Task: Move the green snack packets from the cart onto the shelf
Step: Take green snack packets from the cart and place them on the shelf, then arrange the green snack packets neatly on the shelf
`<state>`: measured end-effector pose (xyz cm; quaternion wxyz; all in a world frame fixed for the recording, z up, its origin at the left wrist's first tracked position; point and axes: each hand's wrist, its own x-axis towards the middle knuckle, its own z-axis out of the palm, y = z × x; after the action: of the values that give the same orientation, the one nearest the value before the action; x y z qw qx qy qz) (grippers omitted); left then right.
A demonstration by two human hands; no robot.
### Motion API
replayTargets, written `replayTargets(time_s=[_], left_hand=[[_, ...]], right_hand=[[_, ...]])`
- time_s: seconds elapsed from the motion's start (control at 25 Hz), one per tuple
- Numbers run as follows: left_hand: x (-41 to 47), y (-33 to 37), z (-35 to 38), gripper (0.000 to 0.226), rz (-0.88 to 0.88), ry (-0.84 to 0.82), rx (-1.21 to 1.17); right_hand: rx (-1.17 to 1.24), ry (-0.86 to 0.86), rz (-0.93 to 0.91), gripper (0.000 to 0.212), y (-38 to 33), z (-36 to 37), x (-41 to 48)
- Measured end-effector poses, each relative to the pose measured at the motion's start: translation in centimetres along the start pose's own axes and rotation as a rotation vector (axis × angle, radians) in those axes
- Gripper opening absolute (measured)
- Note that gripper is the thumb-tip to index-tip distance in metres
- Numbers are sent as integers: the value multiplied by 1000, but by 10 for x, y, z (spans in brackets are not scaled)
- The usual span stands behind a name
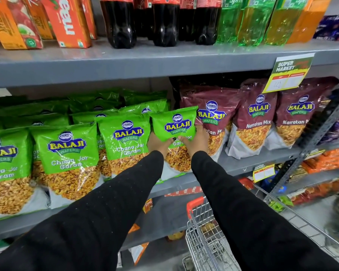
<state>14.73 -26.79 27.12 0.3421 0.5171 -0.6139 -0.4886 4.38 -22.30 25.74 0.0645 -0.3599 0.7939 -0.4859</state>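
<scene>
A green snack packet (175, 125) stands upright at the right end of the green row on the grey shelf (249, 163). My left hand (158, 143) grips its lower left side and my right hand (196, 139) grips its lower right side, thumbs on the front. Both arms wear black sleeves. Several more green packets (70, 151) fill the shelf to the left, in rows going back. The wire cart (205, 239) with a red handle sits below, at bottom right; something lies in its basket, too hidden to identify.
Maroon snack packets (256, 118) stand directly right of the held packet. Above, a shelf holds juice cartons (67, 20), dark cola bottles (164, 20) and green soda bottles (252, 20). A yellow price tag (290, 73) hangs from that shelf's edge. Lower shelves carry orange packs.
</scene>
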Motion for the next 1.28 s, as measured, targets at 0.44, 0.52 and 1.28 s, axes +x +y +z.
replayTargets(time_s=[0.44, 0.52, 1.28], left_hand=[[-45, 29, -40, 81, 412, 134, -216], [-39, 32, -89, 74, 424, 256, -278], [22, -109, -404, 81, -170, 372, -206]], right_hand=[[244, 315, -193, 67, -65, -16, -16], [367, 248, -264, 66, -100, 3, -29], [60, -868, 28, 96, -216, 260, -221]])
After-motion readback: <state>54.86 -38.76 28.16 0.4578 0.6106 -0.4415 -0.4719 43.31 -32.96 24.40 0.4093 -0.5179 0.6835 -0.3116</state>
